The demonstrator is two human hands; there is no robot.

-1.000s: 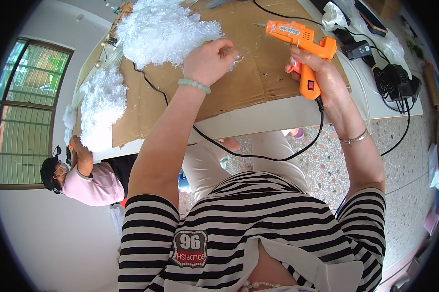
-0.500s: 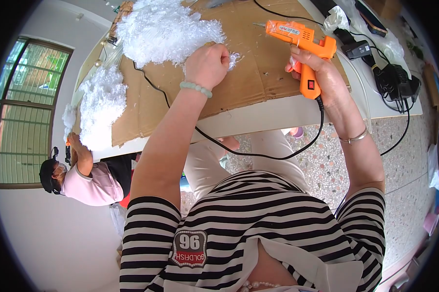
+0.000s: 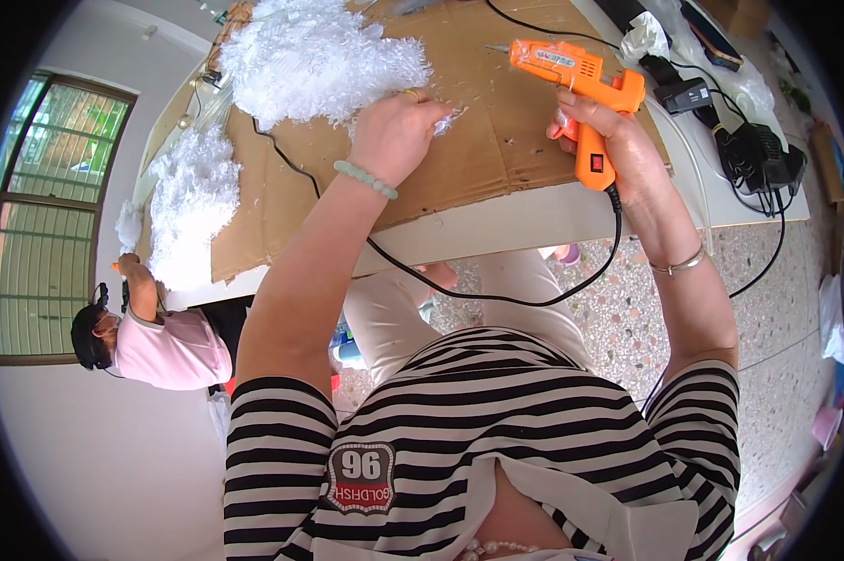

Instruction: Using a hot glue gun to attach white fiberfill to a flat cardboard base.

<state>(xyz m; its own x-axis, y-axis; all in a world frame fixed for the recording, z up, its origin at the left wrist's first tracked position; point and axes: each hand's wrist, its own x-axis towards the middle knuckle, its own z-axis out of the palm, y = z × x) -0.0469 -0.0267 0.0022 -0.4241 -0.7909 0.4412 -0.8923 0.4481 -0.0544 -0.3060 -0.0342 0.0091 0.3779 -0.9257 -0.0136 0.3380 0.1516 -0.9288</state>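
Note:
My right hand is wrapped round the handle of an orange hot glue gun, its nozzle pointing left above the cardboard. Bent over the cardboard, my left hand has its fingertips pressed together at a small tuft of white tinsel. Part of that tuft sticks out to the right; the rest is hidden by the fingers. A big fluffy pile of white tinsel lies just beyond my left hand.
Brown cardboard covers much of the white table. Another tinsel heap lies at left, near a co-worker in a pink top. The glue gun's black cord loops below the table edge. Black adapters sit at right.
My left hand has turned slightly, and its pinching fingertips show more beside the tuft. The glue gun stays almost still in my right hand. The co-worker's head and arm have shifted.

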